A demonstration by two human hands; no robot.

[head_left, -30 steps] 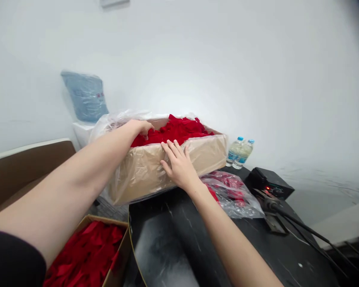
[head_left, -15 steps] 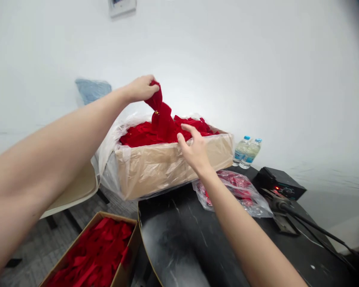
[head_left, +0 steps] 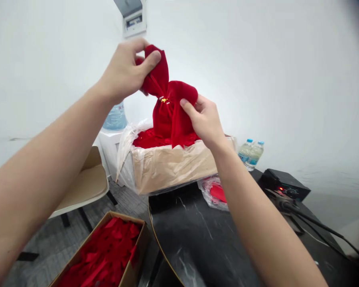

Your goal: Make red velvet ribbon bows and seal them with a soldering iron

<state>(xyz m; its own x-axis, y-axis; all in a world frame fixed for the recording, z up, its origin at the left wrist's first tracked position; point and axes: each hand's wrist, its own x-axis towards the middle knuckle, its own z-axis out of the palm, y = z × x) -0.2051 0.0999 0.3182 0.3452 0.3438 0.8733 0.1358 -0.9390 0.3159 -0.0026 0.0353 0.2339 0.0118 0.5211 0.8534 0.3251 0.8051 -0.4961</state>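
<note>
A red velvet bow (head_left: 162, 116) with a gold-coloured piece at its knot hangs between my two hands. My left hand (head_left: 131, 67) is closed on its upper loop, thumb in front. Lower and to the right, my right hand (head_left: 205, 119) pinches the other loop. Behind and below the bow stands a cardboard box (head_left: 167, 169) lined with clear plastic, full of more red velvet pieces (head_left: 146, 138). The bow's tails hang over the box's front edge.
A second cardboard box (head_left: 134, 255) of red bows is on the floor beside the black table (head_left: 185, 231). A plastic bag (head_left: 212, 195), water bottles (head_left: 253, 155) and a black device (head_left: 283, 187) with cables are on the right. A chair (head_left: 86, 183) stands left.
My left hand has lifted the bow higher out of the box. My right hand, open before, has risen and taken hold of the bow's right loop. The view has shifted slightly.
</note>
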